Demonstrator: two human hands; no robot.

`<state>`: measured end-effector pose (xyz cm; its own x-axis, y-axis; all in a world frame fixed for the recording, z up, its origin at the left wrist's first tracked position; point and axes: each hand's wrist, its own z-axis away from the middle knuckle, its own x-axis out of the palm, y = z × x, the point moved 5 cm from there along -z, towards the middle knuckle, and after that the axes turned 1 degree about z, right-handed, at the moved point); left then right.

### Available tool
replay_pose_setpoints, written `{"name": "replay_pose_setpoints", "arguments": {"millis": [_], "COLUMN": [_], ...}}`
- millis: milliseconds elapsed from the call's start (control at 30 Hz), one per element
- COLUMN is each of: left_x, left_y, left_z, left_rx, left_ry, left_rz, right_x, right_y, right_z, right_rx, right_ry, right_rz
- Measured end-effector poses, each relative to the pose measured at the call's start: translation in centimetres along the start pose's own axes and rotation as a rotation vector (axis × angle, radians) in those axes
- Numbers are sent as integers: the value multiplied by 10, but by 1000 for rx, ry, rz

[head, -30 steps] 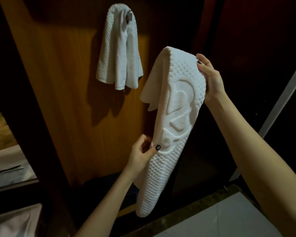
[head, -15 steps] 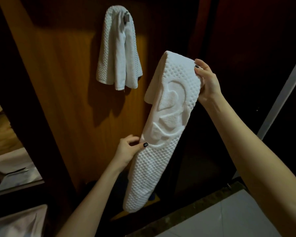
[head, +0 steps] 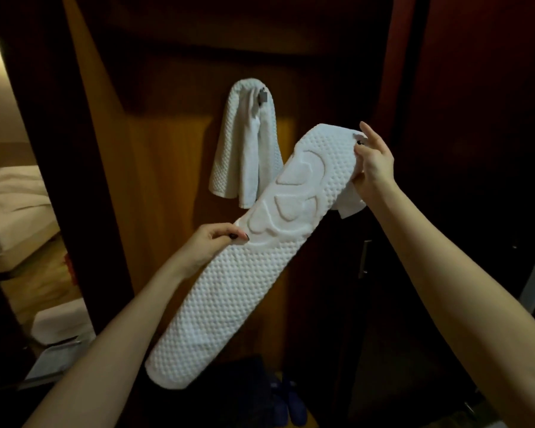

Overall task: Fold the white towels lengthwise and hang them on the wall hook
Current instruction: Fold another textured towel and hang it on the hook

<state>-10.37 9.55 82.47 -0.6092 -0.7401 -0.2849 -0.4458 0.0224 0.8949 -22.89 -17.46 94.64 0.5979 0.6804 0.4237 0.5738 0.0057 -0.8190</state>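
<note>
You hold the folded towel (head: 244, 273) slanted in the air, in front of the wooden wall panel (head: 167, 180). Its upper end is just right of the wall hook (head: 262, 95) and lower than it, and its lower end hangs free toward the near left. Your left hand (head: 212, 242) pinches the long edge near the middle between thumb and fingertips. Your right hand (head: 374, 168) grips the upper end, with the fingers curled on the layers and one finger lifted.

The cloth is thick white terry with a grid of small bumps and a smooth raised pattern in the upper half. I judge it light, soft and limp, so it will sag where you do not support it, and the layers can slip open. Take it at the folded edges and lay its middle over the hook. The hung towel (head: 247, 143) already covers most of the hook, so only little metal is free.
</note>
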Motion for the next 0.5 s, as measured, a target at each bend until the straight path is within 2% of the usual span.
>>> {"name": "replay_pose_setpoints", "arguments": {"millis": [133, 267, 367, 500], "left_x": [-28, -45, -68, -111], "left_y": [12, 25, 37, 59], "left_z": [-28, -59, -90, -135], "left_rx": [-92, -118, -76, -56], "left_ry": [-241, -353, -258, -129], "left_rz": [-43, -127, -193, 2], "right_x": [11, 29, 41, 54], "right_y": [-7, -19, -30, -41], "right_z": [-25, -55, -80, -122], "right_rx": [10, -27, -104, -163], "right_ry": [33, -5, -35, -50], "right_rz": [-38, -39, -19, -22]}}
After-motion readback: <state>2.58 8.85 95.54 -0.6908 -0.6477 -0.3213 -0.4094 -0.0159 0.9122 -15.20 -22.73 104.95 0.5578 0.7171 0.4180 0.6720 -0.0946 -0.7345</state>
